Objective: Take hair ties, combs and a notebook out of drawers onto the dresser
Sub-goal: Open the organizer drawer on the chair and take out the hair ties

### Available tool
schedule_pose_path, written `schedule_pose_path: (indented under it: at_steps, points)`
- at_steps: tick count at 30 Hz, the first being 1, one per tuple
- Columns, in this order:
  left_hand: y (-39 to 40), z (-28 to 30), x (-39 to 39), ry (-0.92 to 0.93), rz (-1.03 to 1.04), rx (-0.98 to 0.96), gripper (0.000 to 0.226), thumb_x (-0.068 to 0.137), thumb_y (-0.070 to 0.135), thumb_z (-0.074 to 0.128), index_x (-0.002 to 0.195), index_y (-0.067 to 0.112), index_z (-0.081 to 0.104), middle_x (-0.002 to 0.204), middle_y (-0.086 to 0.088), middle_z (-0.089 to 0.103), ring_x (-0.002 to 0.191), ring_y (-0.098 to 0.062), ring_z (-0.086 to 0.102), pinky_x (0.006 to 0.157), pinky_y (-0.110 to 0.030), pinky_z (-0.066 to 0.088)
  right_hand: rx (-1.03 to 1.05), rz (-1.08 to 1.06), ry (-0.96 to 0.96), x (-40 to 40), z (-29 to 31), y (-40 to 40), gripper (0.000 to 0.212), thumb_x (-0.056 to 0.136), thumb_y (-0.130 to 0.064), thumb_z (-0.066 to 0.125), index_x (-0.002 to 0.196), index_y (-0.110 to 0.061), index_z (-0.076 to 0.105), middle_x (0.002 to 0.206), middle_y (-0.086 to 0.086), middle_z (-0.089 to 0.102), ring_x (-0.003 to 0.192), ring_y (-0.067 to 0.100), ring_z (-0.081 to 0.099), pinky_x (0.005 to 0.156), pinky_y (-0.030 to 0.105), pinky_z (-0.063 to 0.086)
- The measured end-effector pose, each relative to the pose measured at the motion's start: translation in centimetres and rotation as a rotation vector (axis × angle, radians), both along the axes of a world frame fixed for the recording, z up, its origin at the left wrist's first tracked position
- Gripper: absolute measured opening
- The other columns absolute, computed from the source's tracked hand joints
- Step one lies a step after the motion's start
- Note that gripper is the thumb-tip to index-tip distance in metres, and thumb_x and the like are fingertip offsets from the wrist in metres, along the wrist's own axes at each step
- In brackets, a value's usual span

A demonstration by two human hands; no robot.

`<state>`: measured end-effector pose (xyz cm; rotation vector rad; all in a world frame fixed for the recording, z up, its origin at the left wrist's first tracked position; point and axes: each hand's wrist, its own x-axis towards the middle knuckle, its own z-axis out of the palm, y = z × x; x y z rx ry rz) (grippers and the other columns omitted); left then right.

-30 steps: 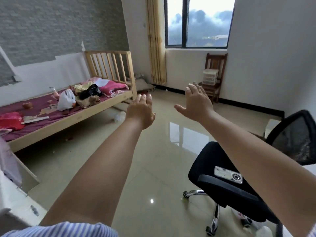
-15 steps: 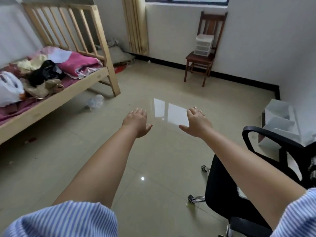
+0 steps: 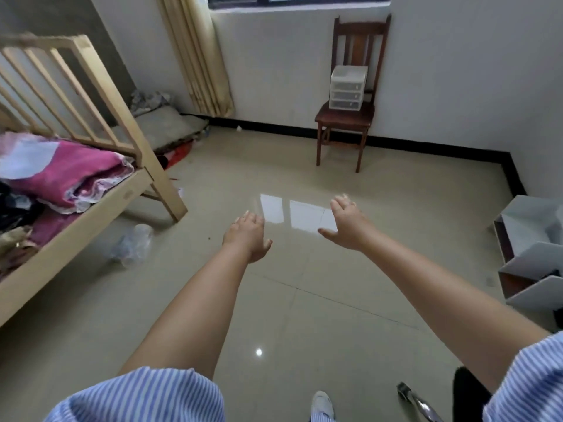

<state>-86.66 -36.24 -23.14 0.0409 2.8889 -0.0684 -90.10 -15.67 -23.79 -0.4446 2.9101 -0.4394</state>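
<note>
Beige tile floor (image 3: 304, 300): both my arms stretched out over it; nothing held
Left hand (image 3: 246, 237): fingers spread, empty
Right hand (image 3: 347, 223): fingers spread, empty
Drawers (image 3: 348, 88): small clear plastic unit on wooden chair (image 3: 347, 117) by far wall; all shut; contents not readable
Bed (image 3: 91, 190): left; pink blanket (image 3: 70, 169) on it

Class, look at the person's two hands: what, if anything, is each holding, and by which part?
Nothing is held. The left hand and right hand are both open and empty, stretched out above the floor.
</note>
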Motion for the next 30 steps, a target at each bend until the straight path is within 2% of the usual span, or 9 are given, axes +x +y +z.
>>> schedule_pose_path:
  at_steps: [9,16,21,26,30]
  points:
    - [-8.4,-0.6,-27.7,0.037,-0.016,-0.004,0.062,0.096,0.034,0.042,0.142,0.003,0.017,0.154,-0.013,0.019,0.144,-0.024,0.011,0.118,-0.036,0.014,0.088,0.078,0.032,-27.4,0.8,-7.8,0.077,0.092,-0.041,0.05,0.144,0.001,0.012,0.157,0.015,0.011,0.145,0.026,0.003,0.12,0.035,0.007]
    - [-11.8,-1.5,-52.1,-0.008,-0.137,-0.012,0.057,0.096,0.034,0.041,0.14,0.003,0.023,0.152,-0.013,0.024,0.144,-0.024,0.012,0.117,-0.035,0.018,0.133,-0.086,-0.042,-48.4,0.2,-8.8,0.075,0.093,-0.04,0.048,0.144,0.0,0.011,0.157,0.013,0.009,0.146,0.024,0.002,0.121,0.035,0.006]
    - [-10.2,-2.2,-68.9,-0.028,-0.208,-0.022,0.053,0.096,0.034,0.041,0.136,0.002,0.028,0.148,-0.012,0.032,0.143,-0.024,0.016,0.116,-0.035,0.021,0.148,-0.226,-0.084,-61.9,-0.4,-5.1,0.076,0.093,-0.041,0.049,0.144,0.001,0.012,0.157,0.014,0.009,0.146,0.024,0.002,0.12,0.035,0.005]
    - [-5.4,-4.2,-84.2,-0.009,-0.31,0.007,0.058,0.097,0.033,0.038,0.142,0.002,0.018,0.153,-0.01,0.023,0.145,-0.023,0.009,0.119,-0.035,0.013,0.12,-0.316,-0.094,-76.4,-2.5,-1.0,0.074,0.093,-0.039,0.049,0.144,0.0,0.013,0.157,0.014,0.009,0.146,0.024,0.002,0.12,0.035,0.005]
    - [-2.2,-4.6,-96.5,-0.019,-0.33,-0.007,0.058,0.097,0.032,0.039,0.141,0.002,0.02,0.152,-0.011,0.025,0.144,-0.022,0.011,0.118,-0.035,0.016,0.091,-0.338,-0.113,-88.0,-3.5,2.2,0.073,0.093,-0.038,0.049,0.144,0.001,0.013,0.157,0.015,0.009,0.146,0.025,0.002,0.12,0.036,0.006]
